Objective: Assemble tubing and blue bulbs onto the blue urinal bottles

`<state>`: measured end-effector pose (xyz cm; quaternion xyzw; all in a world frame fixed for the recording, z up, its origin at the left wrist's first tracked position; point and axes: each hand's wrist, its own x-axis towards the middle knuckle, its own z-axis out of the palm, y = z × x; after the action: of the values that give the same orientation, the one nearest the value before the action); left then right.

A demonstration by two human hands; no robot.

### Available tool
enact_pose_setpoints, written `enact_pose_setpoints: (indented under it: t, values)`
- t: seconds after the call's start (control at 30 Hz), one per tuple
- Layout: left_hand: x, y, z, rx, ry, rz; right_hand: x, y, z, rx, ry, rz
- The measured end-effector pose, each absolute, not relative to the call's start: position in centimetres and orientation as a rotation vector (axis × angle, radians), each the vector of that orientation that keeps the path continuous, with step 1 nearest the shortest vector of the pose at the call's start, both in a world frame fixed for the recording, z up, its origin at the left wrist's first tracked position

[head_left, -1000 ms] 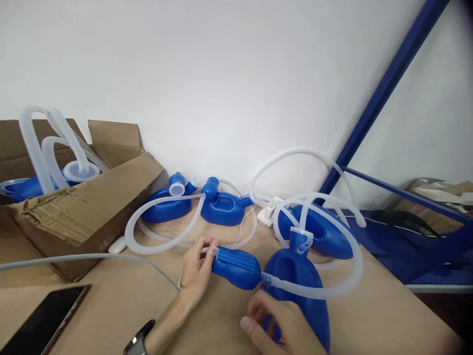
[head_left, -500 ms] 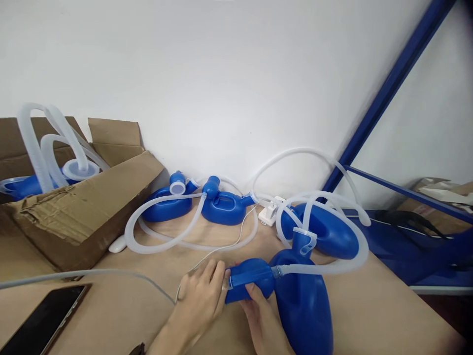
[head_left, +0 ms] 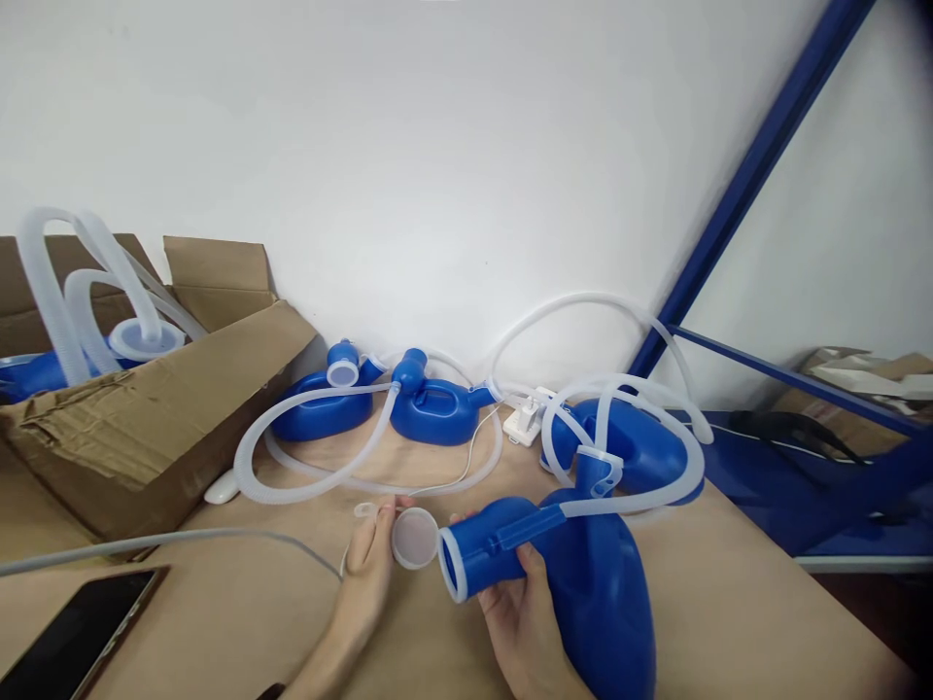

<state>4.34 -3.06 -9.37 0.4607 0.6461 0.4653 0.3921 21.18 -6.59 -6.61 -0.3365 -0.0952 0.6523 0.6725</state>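
Left grip (head_left: pixel 371 549): pinching a clear cap (head_left: pixel 415 541) by its edge, the round of it exposed. A clear tab (head_left: pixel 364 509) shows at the far side of the same grip (likely part of the cap, though the join is hidden). Right grip (head_left: pixel 521 614): grasping a blue cylinder (head_left: pixel 496 546), thumb on the near side, fingers underneath.

Between the grips, the cylinder's open mouth, ringed by a white rim (head_left: pixel 457 566), faces the left grip and tilts a little downward. Cap and rim sit just beside each other; cannot tell whether they touch.

Handling, in my judgement: let the right grip do the steadying and the left the fine work. Edge-only contact keeps the cap's face free; its plane should match the rim's before any pressure. Squeezing the cylinder hard might push the rim out of round.

Just right of the right grip, a blue bottle (head_left: pixel 619 612) lies on the desk (head_left: pixel 736 622). A white tube (head_left: pixel 641 502) leaves the cylinder's far end and loops beyond; its springiness could twist the mouth, so slack helps.

Farther out, beyond both grips: two more blue bottles (head_left: pixel 437 416). Well left of the left grip: a carton (head_left: pixel 182 399).
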Motion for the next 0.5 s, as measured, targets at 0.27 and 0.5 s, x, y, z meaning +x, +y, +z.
enact_pose_setpoints:
  t: [0.27, 0.5]
  values:
    - [3.4, -3.7, -10.8, 1.93, 1.486, 1.336, 21.4, -5.6, -7.0, -0.833, -0.137, 1.269]
    - [4.9, -5.4, -8.6, 2.182, 1.125, 1.39, 20.3, -6.0, -8.4, -0.853, -0.285, 1.271]
